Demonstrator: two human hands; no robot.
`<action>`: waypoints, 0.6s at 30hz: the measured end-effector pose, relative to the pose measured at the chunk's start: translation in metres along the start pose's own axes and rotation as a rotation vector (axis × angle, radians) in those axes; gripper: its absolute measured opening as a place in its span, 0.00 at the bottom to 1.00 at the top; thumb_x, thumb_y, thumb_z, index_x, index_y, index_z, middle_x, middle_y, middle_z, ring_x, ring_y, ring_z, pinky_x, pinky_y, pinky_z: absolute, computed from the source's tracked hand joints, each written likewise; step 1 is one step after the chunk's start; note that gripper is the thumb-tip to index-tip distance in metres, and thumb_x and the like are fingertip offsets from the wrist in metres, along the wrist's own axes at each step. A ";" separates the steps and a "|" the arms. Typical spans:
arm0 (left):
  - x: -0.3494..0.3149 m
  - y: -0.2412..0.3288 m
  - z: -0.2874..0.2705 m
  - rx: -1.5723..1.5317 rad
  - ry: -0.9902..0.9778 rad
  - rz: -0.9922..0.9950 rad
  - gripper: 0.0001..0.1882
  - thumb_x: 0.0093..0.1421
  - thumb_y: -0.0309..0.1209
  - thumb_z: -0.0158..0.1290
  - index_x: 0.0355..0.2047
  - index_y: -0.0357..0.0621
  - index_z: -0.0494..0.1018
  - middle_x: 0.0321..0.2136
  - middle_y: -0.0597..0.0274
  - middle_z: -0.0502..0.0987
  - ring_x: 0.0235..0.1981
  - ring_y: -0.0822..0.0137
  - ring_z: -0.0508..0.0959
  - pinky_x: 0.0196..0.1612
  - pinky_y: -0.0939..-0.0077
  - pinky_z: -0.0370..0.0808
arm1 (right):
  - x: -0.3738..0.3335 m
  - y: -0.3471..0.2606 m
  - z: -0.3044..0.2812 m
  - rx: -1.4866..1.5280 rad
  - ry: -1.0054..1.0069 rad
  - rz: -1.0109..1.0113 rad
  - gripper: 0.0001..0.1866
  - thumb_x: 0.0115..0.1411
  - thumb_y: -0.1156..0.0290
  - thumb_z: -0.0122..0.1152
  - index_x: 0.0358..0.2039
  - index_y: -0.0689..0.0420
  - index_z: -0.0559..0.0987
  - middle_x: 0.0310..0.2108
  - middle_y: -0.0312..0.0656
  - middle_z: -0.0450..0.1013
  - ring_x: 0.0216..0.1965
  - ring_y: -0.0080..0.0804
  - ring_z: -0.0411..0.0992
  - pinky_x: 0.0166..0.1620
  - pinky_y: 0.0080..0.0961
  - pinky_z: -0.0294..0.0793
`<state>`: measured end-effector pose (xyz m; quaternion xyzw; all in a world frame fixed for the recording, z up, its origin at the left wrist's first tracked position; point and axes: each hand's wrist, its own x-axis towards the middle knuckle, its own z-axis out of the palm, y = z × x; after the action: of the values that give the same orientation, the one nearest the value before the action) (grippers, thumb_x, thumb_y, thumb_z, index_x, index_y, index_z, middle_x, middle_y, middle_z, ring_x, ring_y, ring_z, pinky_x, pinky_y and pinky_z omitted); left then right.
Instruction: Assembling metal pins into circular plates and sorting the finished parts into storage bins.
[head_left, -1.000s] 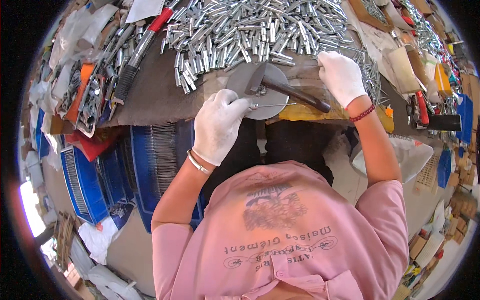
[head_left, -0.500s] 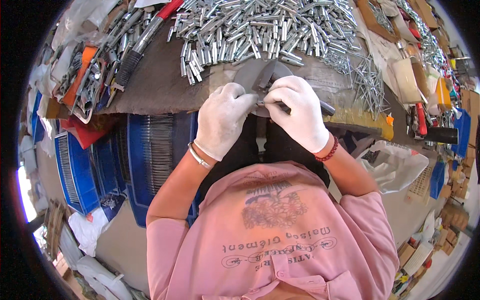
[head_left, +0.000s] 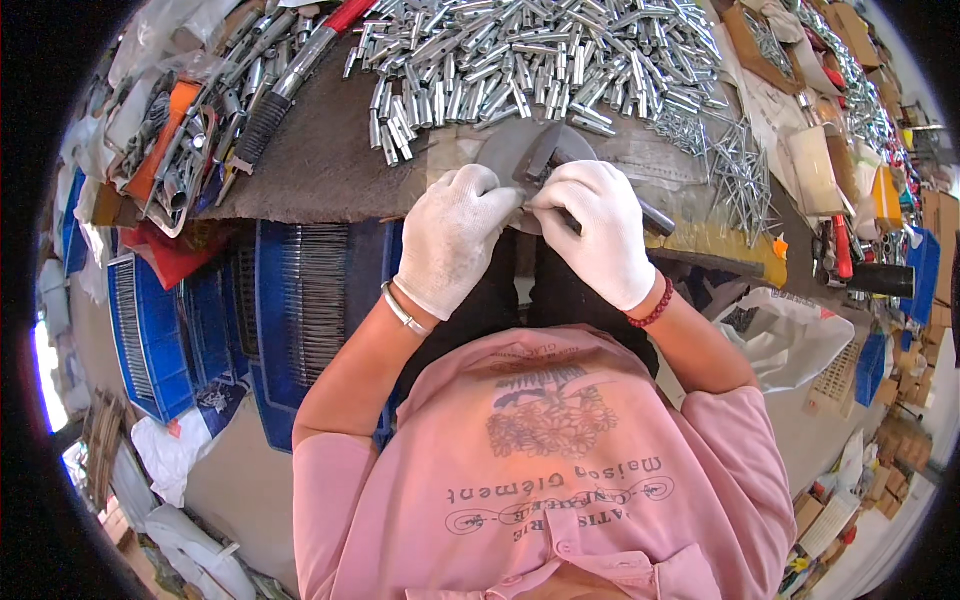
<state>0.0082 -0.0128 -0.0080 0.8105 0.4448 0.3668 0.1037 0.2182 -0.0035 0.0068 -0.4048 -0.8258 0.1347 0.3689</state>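
Note:
My left hand (head_left: 455,235), in a white knit glove, is closed, thumb and forefinger pinched at the table's front edge. Its fingertips meet those of my right hand (head_left: 600,230), gloved alike, over a small piece mostly hidden between them. Curled in my right hand is a dark metal hammer-like tool; its block-shaped head (head_left: 541,152) shows beyond the fingers and its round handle (head_left: 656,219) sticks out to the right. Beneath both hands lies a round grey metal plate (head_left: 497,150). Just behind is a large heap of short silver metal tubes (head_left: 540,65).
Thin nails or pins (head_left: 742,185) lie in a pile right of my hands. Tools, including an orange-handled one (head_left: 165,140), crowd the left. Blue bins (head_left: 270,400) of thin metal rods stand below the table's left edge. A white plastic bag (head_left: 790,335) hangs at the right.
The view has shifted slightly, so the table and heap sit a little lower and to the right. My fingertips have drawn closer together; both hands remain over the plate.

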 end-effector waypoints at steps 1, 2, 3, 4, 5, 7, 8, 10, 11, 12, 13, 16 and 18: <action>0.000 0.000 0.000 0.000 -0.001 0.000 0.07 0.58 0.27 0.62 0.37 0.49 0.82 0.35 0.60 0.77 0.39 0.52 0.81 0.39 0.58 0.79 | -0.002 0.001 0.000 -0.015 -0.001 -0.003 0.08 0.50 0.78 0.72 0.30 0.53 0.83 0.36 0.38 0.79 0.42 0.44 0.77 0.48 0.40 0.75; 0.000 0.000 0.000 0.005 -0.003 0.002 0.07 0.58 0.27 0.62 0.37 0.49 0.82 0.35 0.60 0.77 0.39 0.52 0.81 0.40 0.58 0.79 | -0.003 0.002 -0.001 -0.030 -0.003 -0.007 0.07 0.51 0.78 0.72 0.30 0.53 0.83 0.36 0.37 0.79 0.42 0.44 0.77 0.48 0.39 0.75; 0.000 0.001 0.000 0.010 -0.005 0.004 0.07 0.57 0.27 0.63 0.37 0.49 0.82 0.35 0.60 0.77 0.39 0.52 0.81 0.40 0.58 0.79 | -0.003 0.002 -0.002 -0.031 -0.003 -0.005 0.07 0.51 0.78 0.72 0.30 0.53 0.83 0.36 0.37 0.79 0.42 0.44 0.77 0.48 0.39 0.75; 0.001 0.001 0.001 0.008 -0.006 0.005 0.07 0.57 0.27 0.63 0.37 0.49 0.82 0.35 0.60 0.77 0.39 0.52 0.81 0.40 0.58 0.79 | -0.002 0.001 -0.005 -0.074 -0.041 -0.016 0.07 0.52 0.77 0.72 0.32 0.52 0.84 0.37 0.37 0.79 0.43 0.43 0.78 0.49 0.40 0.75; 0.001 0.000 0.001 0.010 -0.014 -0.003 0.07 0.57 0.27 0.63 0.37 0.50 0.82 0.35 0.60 0.77 0.39 0.52 0.81 0.40 0.58 0.79 | -0.001 0.000 -0.007 -0.118 -0.077 -0.027 0.07 0.53 0.75 0.72 0.34 0.52 0.85 0.38 0.37 0.79 0.43 0.43 0.78 0.49 0.40 0.76; 0.001 -0.002 0.002 0.008 -0.024 -0.007 0.08 0.57 0.27 0.63 0.37 0.50 0.83 0.35 0.60 0.77 0.38 0.52 0.81 0.40 0.58 0.79 | 0.000 -0.004 -0.020 -0.187 -0.051 -0.055 0.09 0.54 0.75 0.72 0.37 0.51 0.85 0.40 0.38 0.80 0.44 0.43 0.78 0.50 0.40 0.76; 0.001 -0.002 0.002 0.012 -0.045 -0.017 0.08 0.57 0.27 0.63 0.37 0.50 0.83 0.35 0.60 0.77 0.38 0.52 0.81 0.40 0.58 0.79 | -0.001 -0.003 -0.028 -0.255 -0.025 -0.086 0.11 0.55 0.74 0.72 0.40 0.51 0.86 0.41 0.38 0.80 0.45 0.43 0.79 0.50 0.40 0.76; -0.002 -0.004 0.004 0.018 -0.065 -0.033 0.08 0.56 0.26 0.64 0.37 0.51 0.83 0.35 0.60 0.77 0.38 0.52 0.81 0.40 0.58 0.79 | 0.005 0.004 -0.047 -0.370 -0.050 0.048 0.19 0.56 0.72 0.72 0.50 0.52 0.84 0.43 0.41 0.81 0.46 0.45 0.79 0.52 0.41 0.77; -0.004 -0.006 0.005 -0.003 -0.048 -0.031 0.08 0.56 0.26 0.64 0.37 0.51 0.83 0.35 0.60 0.77 0.38 0.51 0.81 0.40 0.57 0.79 | 0.001 0.014 -0.053 -0.387 -0.155 0.101 0.20 0.56 0.73 0.71 0.52 0.52 0.84 0.42 0.42 0.80 0.46 0.45 0.79 0.52 0.40 0.77; -0.004 -0.008 0.006 -0.024 -0.031 -0.026 0.09 0.56 0.25 0.64 0.37 0.51 0.83 0.35 0.59 0.77 0.38 0.51 0.81 0.40 0.57 0.79 | -0.002 0.024 -0.056 -0.402 -0.258 0.156 0.22 0.57 0.73 0.71 0.53 0.52 0.84 0.42 0.44 0.80 0.45 0.46 0.79 0.51 0.39 0.77; -0.004 -0.009 0.005 -0.045 -0.023 -0.018 0.09 0.55 0.24 0.63 0.37 0.50 0.83 0.34 0.59 0.77 0.37 0.51 0.80 0.39 0.57 0.78 | -0.006 0.028 -0.056 -0.392 -0.247 0.144 0.23 0.57 0.76 0.69 0.55 0.53 0.83 0.42 0.45 0.79 0.44 0.47 0.79 0.50 0.38 0.79; -0.006 -0.012 0.007 -0.083 -0.009 -0.015 0.09 0.55 0.24 0.64 0.37 0.50 0.82 0.34 0.59 0.77 0.36 0.50 0.80 0.39 0.56 0.78 | -0.013 0.012 -0.061 -0.222 -0.105 0.188 0.24 0.59 0.78 0.68 0.57 0.52 0.83 0.42 0.45 0.79 0.43 0.49 0.80 0.47 0.39 0.80; -0.005 -0.015 0.008 -0.080 -0.015 0.001 0.10 0.54 0.23 0.64 0.37 0.50 0.83 0.34 0.59 0.77 0.36 0.50 0.80 0.39 0.56 0.78 | -0.020 -0.004 -0.068 -0.149 -0.089 0.187 0.25 0.60 0.79 0.68 0.59 0.51 0.83 0.43 0.45 0.79 0.41 0.50 0.80 0.44 0.38 0.81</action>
<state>0.0023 -0.0068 -0.0231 0.8087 0.4285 0.3782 0.1394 0.2729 -0.0267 0.0459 -0.5001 -0.8076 0.1245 0.2866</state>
